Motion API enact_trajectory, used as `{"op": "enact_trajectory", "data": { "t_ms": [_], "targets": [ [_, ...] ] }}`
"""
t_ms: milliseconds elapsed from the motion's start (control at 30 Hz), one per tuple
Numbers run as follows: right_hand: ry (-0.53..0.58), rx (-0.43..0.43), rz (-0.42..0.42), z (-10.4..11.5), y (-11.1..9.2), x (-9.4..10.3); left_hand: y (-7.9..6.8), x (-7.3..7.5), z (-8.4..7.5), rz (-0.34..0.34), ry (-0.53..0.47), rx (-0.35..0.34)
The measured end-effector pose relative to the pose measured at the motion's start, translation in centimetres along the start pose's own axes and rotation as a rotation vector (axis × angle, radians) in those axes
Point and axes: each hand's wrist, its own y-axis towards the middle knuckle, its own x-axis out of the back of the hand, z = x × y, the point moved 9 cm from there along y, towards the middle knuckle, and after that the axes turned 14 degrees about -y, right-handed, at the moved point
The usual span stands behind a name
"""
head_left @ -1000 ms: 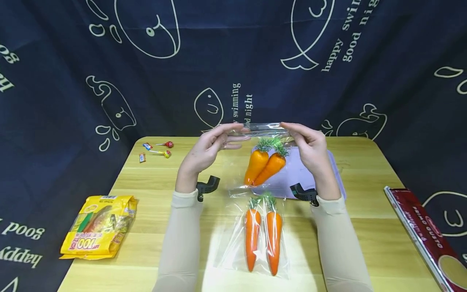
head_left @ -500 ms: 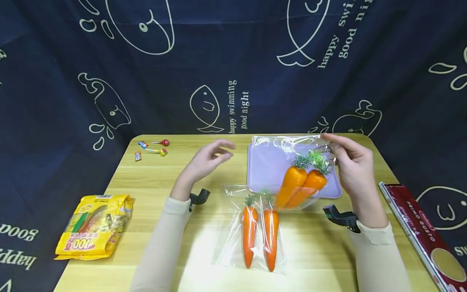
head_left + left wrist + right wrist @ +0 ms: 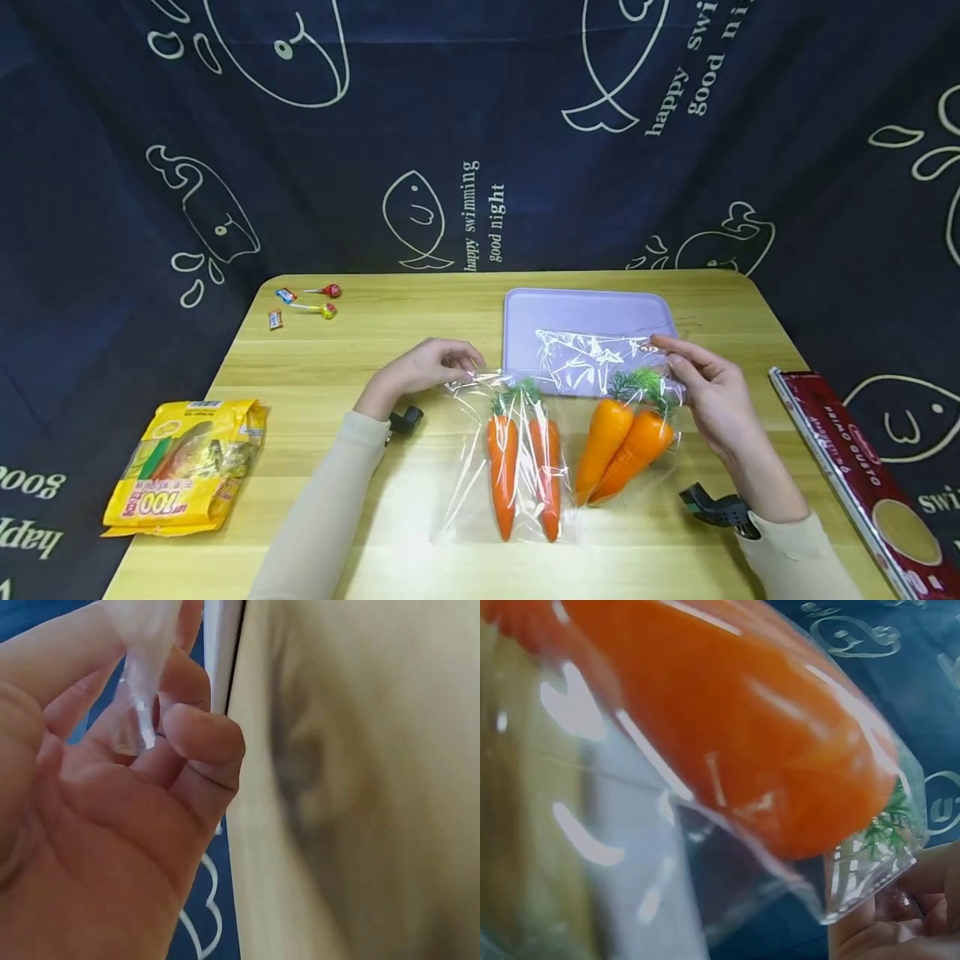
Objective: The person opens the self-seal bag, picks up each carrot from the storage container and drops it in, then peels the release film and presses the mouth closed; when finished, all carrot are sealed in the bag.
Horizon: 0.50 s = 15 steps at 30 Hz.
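Observation:
In the head view, two slim carrots (image 3: 502,467) with green tops lie side by side in a clear plastic bag (image 3: 459,479). My left hand (image 3: 416,371) pinches the upper left corner of that bag; in the left wrist view, clear plastic (image 3: 142,697) runs between the thumb and fingers. Two thicker carrots (image 3: 606,437) fill a second clear bag (image 3: 581,354) to the right. My right hand (image 3: 716,404) grips this bag by its upper right side. Up close in the right wrist view, one thick carrot (image 3: 750,735) shows through the shiny film.
A lilac tray (image 3: 592,300) sits behind the bags, partly covered by the second one. On the left are a yellow candy bag (image 3: 187,467), two lollipops (image 3: 327,310) and small wrapped candies (image 3: 275,318). A long red box (image 3: 862,475) lies along the right edge.
The bag of thick carrots has moved right and down, from above the tray to beside the other bag. My left hand let go of it and now holds the slim carrots' bag.

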Motion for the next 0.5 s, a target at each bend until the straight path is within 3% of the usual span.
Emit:
{"op": "enact_trajectory", "data": {
  "t_ms": [133, 267, 500],
  "targets": [
    [-0.208, -0.089, 0.042, -3.1, 0.7, -0.5, -1.0, 2.3, 0.2, -0.089, 0.004, 0.024],
    [-0.378, -0.115, 0.064, -5.0, 1.8, -1.1, -1.6, 4.1, 0.6, -0.155, 0.025, 0.041],
    [-0.658, -0.065, 0.038, -6.1, 3.0, -1.3, -1.5, 4.7, 1.3, -0.174, 0.040, 0.035]
  ]
}}
